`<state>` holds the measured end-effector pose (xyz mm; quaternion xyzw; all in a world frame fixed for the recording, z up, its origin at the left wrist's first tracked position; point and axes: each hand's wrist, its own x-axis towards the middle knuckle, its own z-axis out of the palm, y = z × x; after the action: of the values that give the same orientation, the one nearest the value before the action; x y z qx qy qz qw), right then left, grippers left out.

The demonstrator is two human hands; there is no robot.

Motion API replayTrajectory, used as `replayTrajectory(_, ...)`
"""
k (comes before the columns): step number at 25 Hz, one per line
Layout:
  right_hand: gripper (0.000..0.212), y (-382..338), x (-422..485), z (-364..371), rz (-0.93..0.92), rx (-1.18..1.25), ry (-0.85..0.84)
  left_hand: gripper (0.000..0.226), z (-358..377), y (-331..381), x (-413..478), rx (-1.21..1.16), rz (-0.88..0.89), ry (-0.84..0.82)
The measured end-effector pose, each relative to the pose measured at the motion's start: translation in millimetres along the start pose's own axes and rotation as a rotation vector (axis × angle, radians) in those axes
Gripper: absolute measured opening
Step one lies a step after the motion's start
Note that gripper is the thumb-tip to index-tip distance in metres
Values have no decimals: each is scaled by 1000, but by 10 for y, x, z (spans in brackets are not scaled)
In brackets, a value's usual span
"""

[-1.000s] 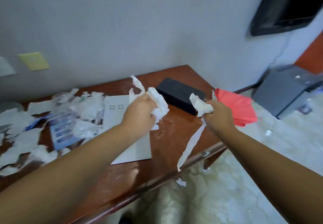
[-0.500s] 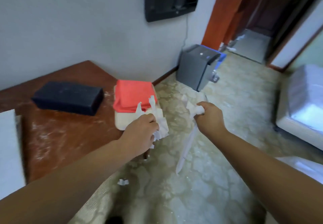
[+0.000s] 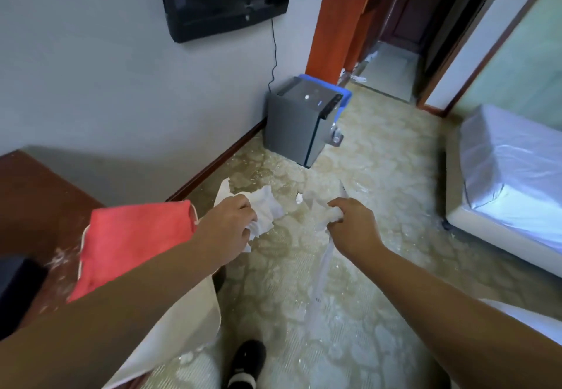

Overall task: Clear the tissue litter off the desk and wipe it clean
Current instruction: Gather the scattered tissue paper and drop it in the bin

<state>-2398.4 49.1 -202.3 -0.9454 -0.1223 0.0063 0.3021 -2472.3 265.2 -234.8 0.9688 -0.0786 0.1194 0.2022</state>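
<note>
Reaching both arms forward, past the end of the desk and out over the patterned floor. Left hand is clenching a crumpled tissue wad, knuckles up and fingers curled tight round it. White folds are sticking out ahead of the fist and beneath it. Left forearm is crossing above the red cloth, which is lying on a cream board at the desk's corner.

Right hand is gripping a second tissue bunch between curled fingers and thumb, back of the hand toward the camera. A long tissue strip is hanging from that fist, dangling above the floor. The two fists are sitting level, near each other but apart.

White dust is showing on the desk beside the cloth. A black box is sitting at the left edge. A grey box-shaped unit is standing against the wall, well ahead of the hands. A dark shoe is showing at the bottom.
</note>
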Motion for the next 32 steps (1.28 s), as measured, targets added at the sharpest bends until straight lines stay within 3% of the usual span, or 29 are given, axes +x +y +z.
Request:
replayTrajectory(6, 24, -183, 1279, 355, -50, 8, -103, 33, 235, -784, 864, -43, -186, 72)
replayTrajectory(10, 23, -307, 1906, 712, -142, 24, -199, 21, 307, -978, 1174, -84, -421, 71)
replayTrajectory(12, 20, -340, 2212, 940, -188, 53, -249, 26, 370, -1070, 1331, -88, -537, 77)
replayTrajectory(17, 21, -464, 3031, 1519, -395, 76, -438, 28, 555, -1240, 1686, -128, -1008, 210)
replayTrajectory(21, 26, -530, 3587, 1841, -611, 42, -558, 19, 868, -1234, 1988, -377, -1434, 348)
replayTrajectory(27, 19, -203, 3719, 2560, -624, -5, -621, 16, 1495, -1459, 2117, -482, -1657, 461)
replayTrajectory(32, 27, 116, 3390, 3945, -670, 8, -697, 19, 2530, -2237, 1575, -446, -1830, 517)
